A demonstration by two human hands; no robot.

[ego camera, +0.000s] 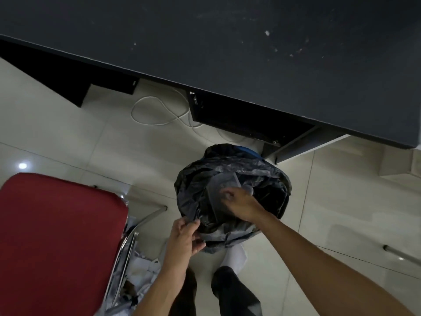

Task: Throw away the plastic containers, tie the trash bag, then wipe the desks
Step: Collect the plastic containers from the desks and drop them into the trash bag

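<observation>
A black trash bag (239, 169) lines a blue bin (247, 150) on the floor below the desk's edge. My left hand (185, 238) pinches the bag's near rim and holds it. My right hand (241, 205) reaches into the bag's mouth, fingers closed on a clear plastic container (219, 190) that sits partly inside the bag. The dark desk (227, 42) fills the top of the view; its surface shows pale specks and smears at the right.
A red chair (57, 236) with chrome legs stands at the left, close to my left arm. White cables (157, 110) loop on the tiled floor under the desk. Crumpled papers (145, 265) lie under the chair. My feet are below the bin.
</observation>
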